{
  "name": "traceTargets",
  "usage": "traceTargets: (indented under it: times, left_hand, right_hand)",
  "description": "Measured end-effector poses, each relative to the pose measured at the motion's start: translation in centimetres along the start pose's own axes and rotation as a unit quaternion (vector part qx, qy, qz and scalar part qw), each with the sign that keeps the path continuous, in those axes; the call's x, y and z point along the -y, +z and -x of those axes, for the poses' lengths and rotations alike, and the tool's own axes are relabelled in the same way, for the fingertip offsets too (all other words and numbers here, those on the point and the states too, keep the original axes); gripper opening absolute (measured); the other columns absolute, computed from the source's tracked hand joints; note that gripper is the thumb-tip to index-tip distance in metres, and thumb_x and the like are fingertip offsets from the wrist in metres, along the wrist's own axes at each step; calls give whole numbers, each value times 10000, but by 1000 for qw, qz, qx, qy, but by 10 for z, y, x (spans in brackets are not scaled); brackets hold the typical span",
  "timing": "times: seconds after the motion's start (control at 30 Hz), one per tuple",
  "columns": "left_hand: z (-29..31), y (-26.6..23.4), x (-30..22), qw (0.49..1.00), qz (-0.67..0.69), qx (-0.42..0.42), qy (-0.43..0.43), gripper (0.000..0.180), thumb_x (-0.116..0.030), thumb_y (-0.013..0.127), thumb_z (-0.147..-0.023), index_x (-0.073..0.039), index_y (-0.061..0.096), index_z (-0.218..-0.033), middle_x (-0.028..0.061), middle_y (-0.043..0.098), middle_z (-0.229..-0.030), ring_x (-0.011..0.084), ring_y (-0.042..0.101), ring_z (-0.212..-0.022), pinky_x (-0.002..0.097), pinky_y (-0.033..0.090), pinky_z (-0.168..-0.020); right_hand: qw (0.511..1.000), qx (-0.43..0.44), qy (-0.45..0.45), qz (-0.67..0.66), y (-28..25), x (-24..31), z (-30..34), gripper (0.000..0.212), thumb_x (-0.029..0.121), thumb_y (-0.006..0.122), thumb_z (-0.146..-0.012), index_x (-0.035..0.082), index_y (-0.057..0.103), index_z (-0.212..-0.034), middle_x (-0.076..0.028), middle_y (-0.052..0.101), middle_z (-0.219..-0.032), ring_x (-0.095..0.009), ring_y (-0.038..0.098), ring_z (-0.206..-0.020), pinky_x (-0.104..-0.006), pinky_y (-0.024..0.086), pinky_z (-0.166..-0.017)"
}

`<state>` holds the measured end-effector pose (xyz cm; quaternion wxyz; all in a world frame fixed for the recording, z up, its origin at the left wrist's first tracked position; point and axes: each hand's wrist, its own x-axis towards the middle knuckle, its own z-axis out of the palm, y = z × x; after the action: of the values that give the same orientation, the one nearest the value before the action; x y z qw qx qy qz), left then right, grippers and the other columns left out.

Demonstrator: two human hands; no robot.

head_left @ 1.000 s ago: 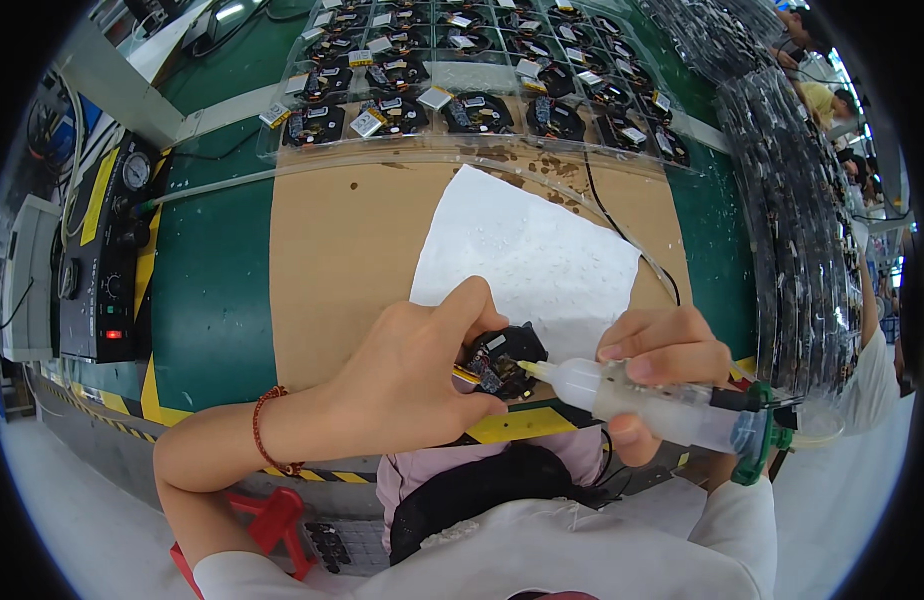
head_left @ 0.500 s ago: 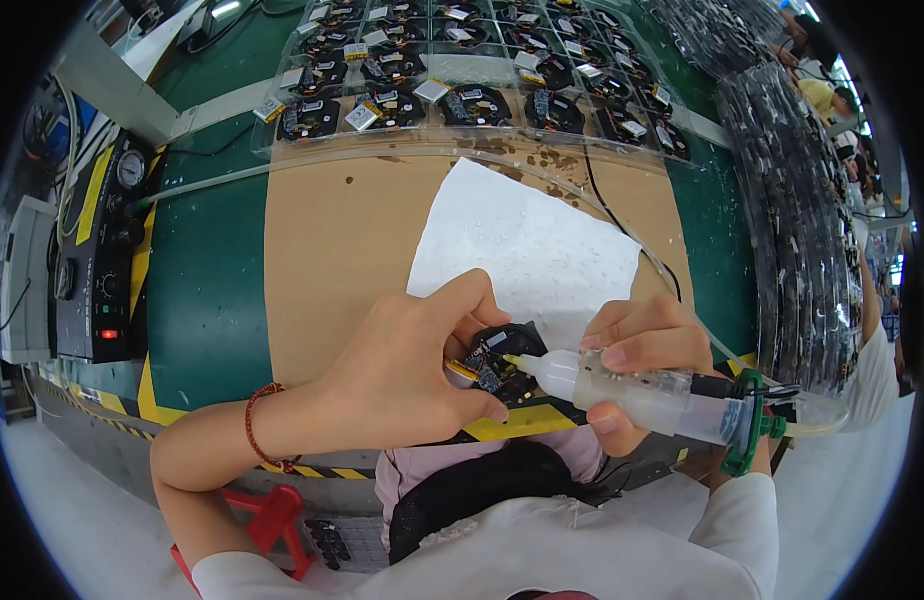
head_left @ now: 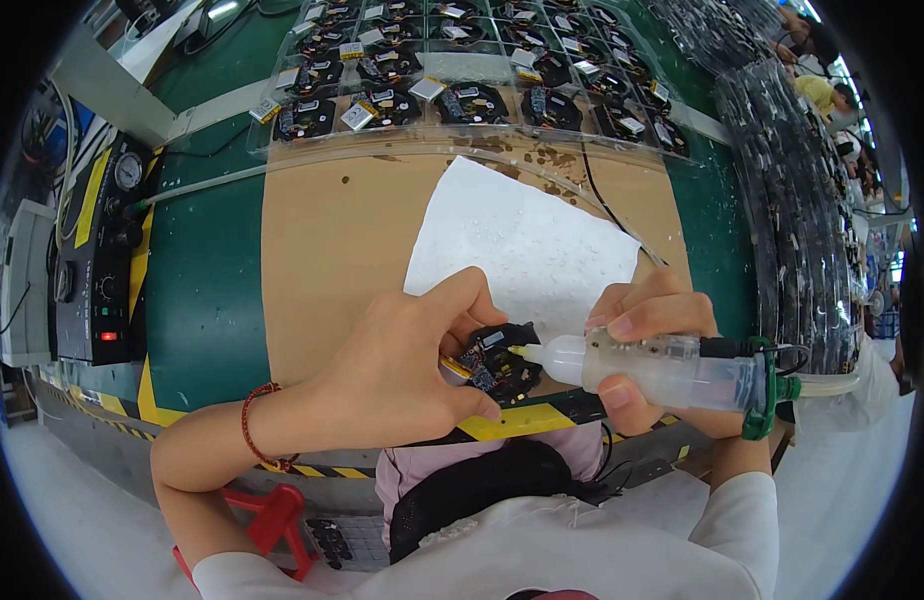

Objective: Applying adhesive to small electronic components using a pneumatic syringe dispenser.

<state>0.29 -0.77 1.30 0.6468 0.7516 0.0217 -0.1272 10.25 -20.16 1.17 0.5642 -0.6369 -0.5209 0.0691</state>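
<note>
Between the thumb and fingers of my left hand [head_left: 412, 365] sits a small round black electronic assembly [head_left: 514, 375] with a circuit board. A yellow-edged battery [head_left: 454, 370] shows beside my fingers at its left. My right hand [head_left: 650, 330] is wrapped round a translucent dispensing syringe [head_left: 672, 372] with a green end cap [head_left: 760, 390], held nearly level. The syringe's yellow tip [head_left: 527, 352] is at the board; whether it touches cannot be told. Under and behind the hands lies a white sheet [head_left: 502, 235] spotted with small clear drops.
Clear trays [head_left: 437, 125] of similar black assemblies with batteries fill the far side. A black dispenser controller [head_left: 104, 260] with a gauge stands at left. Stacked trays [head_left: 792, 230] rise at right. A black cable [head_left: 604, 200] crosses the brown board [head_left: 327, 240]. A red stool [head_left: 272, 525] is below.
My right hand has swung the syringe's rear end upward, so it lies closer to level, with its tip still by the board. My left hand keeps its hold on the assembly.
</note>
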Motion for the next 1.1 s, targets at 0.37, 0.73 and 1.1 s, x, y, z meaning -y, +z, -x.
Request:
traceTargets:
  times: [0.37, 0.73, 1.1]
  left_hand:
    - [-1, -1, -3, 1000, -18, 16, -19, 467, 59, 756, -574, 14, 456, -929, 124, 621, -880, 126, 604, -818, 242, 489, -662]
    - [0, 0, 2, 1000, -9, -1, -2, 459, 22, 747, -565, 12, 445, -909, 162, 616, -786, 221, 628, -747, 305, 503, -653]
    - [0, 1, 2, 1000, -17, -2, 7, 475, 19, 754, -556, 16, 445, -917, 161, 612, -781, 228, 621, -735, 310, 498, -656]
  right_hand:
    - [997, -76, -6, -4, -1, -2, 3, 363, 211, 700, -683, 43, 488, -924, -86, 545, -717, -145, 461, -582, -247, 376, -510]
    - [1000, -8, 5, 28, -13, 1, -1, 380, 151, 698, -659, 61, 487, -962, -78, 558, -762, -160, 478, -613, -264, 389, -545]
    - [999, -2, 7, 34, -14, 2, -1, 379, 152, 699, -659, 65, 490, -963, -77, 557, -768, -161, 485, -619, -268, 398, -555]
